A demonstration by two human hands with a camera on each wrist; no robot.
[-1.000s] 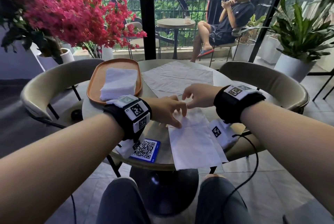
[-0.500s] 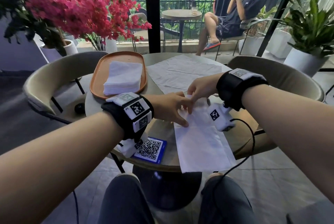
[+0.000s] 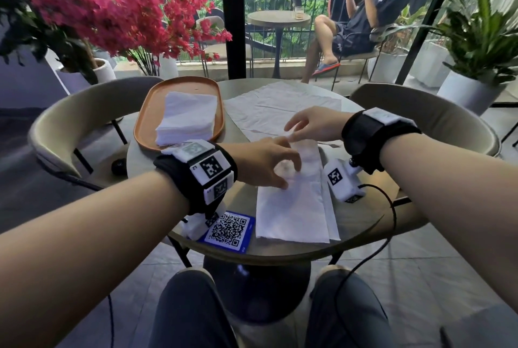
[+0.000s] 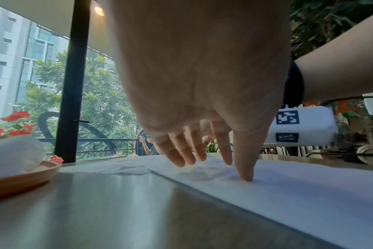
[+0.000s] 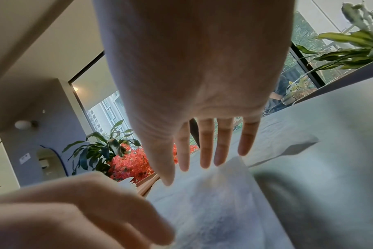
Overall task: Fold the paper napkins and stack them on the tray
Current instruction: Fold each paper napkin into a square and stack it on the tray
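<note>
My left hand [image 3: 263, 162] is spread out, with one fingertip pressing down on the long folded napkin [image 3: 294, 207] that lies on the worktop [image 3: 241, 199] in front of me. My right hand [image 3: 311, 126] has its fingers straight and apart at the far end of that napkin — I cannot tell if it is lifting the paper there. The tray [image 3: 145, 123] sits to my left with a pile of folded napkins [image 3: 187, 117] on it. The paper is thin. If I pull too hard it could rip — or slip under my finger and fold crooked.
</note>
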